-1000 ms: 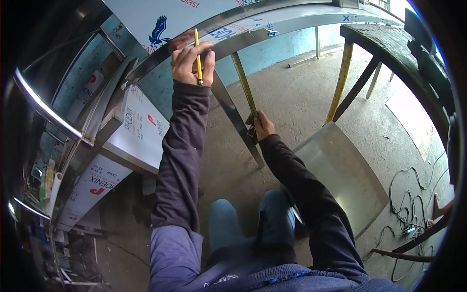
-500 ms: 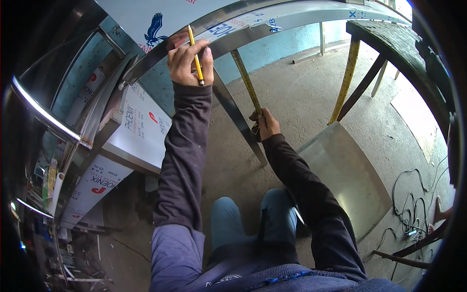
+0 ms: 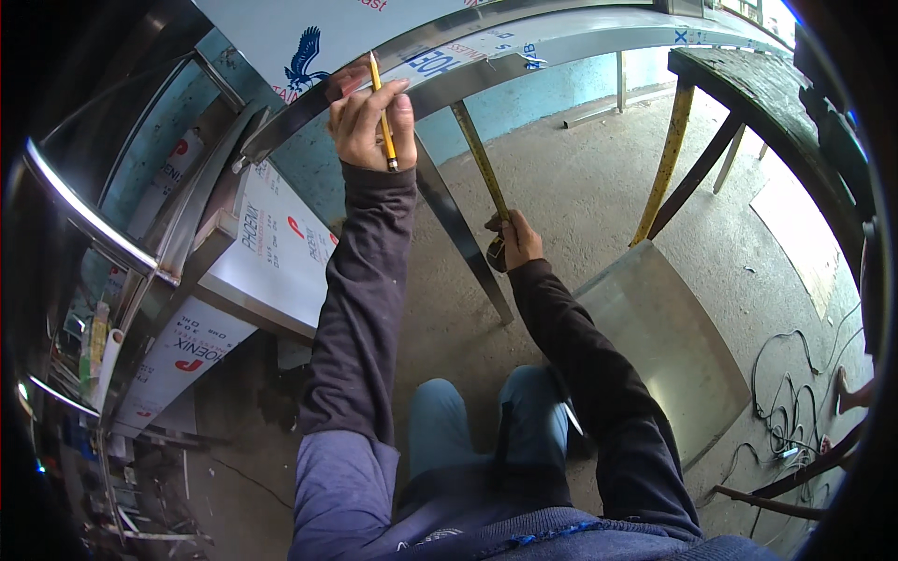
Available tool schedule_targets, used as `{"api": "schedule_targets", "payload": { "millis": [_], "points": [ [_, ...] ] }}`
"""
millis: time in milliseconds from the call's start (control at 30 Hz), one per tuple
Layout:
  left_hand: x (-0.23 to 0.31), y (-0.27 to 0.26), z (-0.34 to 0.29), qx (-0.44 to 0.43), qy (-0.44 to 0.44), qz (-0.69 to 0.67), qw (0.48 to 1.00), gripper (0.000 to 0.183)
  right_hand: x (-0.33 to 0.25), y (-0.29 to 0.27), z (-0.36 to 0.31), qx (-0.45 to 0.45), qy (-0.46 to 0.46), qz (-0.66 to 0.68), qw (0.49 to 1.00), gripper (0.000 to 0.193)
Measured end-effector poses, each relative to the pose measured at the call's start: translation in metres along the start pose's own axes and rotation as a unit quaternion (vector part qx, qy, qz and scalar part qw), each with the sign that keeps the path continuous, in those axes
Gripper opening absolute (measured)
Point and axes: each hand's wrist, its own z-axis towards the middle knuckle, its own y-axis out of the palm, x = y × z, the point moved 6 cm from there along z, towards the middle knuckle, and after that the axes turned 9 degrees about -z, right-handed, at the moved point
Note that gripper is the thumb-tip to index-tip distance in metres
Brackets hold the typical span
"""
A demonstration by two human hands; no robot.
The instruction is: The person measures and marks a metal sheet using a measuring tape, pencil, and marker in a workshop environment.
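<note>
A yellow pencil (image 3: 384, 122) stands tip-up between the fingers of my left hand (image 3: 360, 133), which is closed around it. That hand is up against the shiny steel edge (image 3: 472, 79) of the long workpiece; whether it also grips the edge, I cannot tell. Lower and to the right, my right hand (image 3: 524, 243) is closed on a tape measure (image 3: 497, 252). From it the yellow blade (image 3: 479, 154) runs straight up to the underside of the steel edge, where its end is out of sight. A steel leg (image 3: 458, 224) slants down just left of the tape.
Film-covered steel boxes (image 3: 271, 243) and a curved steel tube (image 3: 94, 213) crowd the left. To the right stand a dark-topped table (image 3: 748, 75) with yellow legs and a bare metal sheet (image 3: 664, 346). Black cables (image 3: 790, 402) tangle on the floor near a person's foot (image 3: 849, 393).
Both hands, the pencil and the tape show slightly farther right and lower, as does the steel edge, so the view has shifted a little. Both grips stay the same.
</note>
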Motion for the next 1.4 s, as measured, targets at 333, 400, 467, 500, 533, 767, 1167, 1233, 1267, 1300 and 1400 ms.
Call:
{"api": "schedule_targets", "payload": {
  "millis": [333,400,467,500,533,767,1167,1233,1267,1300,1400],
  "points": [
    [0.020,0.010,-0.011,-0.140,0.002,0.200,0.970,0.067,0.013,0.014,0.014,-0.029,-0.011,0.046,0.998,0.017],
    [0.018,0.012,-0.018,-0.148,-0.006,0.265,0.953,0.074,0.017,0.020,0.012,-0.059,0.001,0.043,0.997,0.015],
    [0.015,0.015,-0.022,-0.143,-0.008,0.276,0.950,0.078,0.017,0.021,0.012,-0.061,0.002,0.053,0.997,0.015],
    [0.015,0.016,-0.022,-0.127,-0.007,0.269,0.955,0.078,0.016,0.019,0.012,-0.060,0.003,0.062,0.996,0.015],
    [0.015,0.016,-0.022,-0.111,-0.006,0.261,0.959,0.078,0.016,0.018,0.012,-0.059,0.004,0.062,0.996,0.015],
    [0.016,0.019,-0.024,-0.075,0.012,0.262,0.962,0.080,0.016,0.011,0.012,-0.064,0.056,0.114,0.990,0.015],
    [0.019,0.022,-0.023,-0.060,0.013,0.248,0.967,0.080,0.028,0.015,0.013,-0.054,0.058,0.096,0.992,0.017],
    [0.017,0.019,-0.024,-0.063,0.012,0.253,0.965,0.081,0.022,0.016,0.013,-0.030,0.031,0.096,0.994,0.017],
    [0.016,0.019,-0.024,-0.065,0.014,0.253,0.965,0.081,0.020,0.016,0.012,-0.035,0.029,0.092,0.995,0.017],
    [0.016,0.019,-0.024,-0.062,0.015,0.255,0.965,0.082,0.016,0.015,0.012,-0.039,0.028,0.087,0.995,0.016],
    [0.016,0.019,-0.023,-0.062,0.020,0.257,0.964,0.082,0.015,0.014,0.012,-0.054,0.049,0.085,0.994,0.017]
  ]
}}
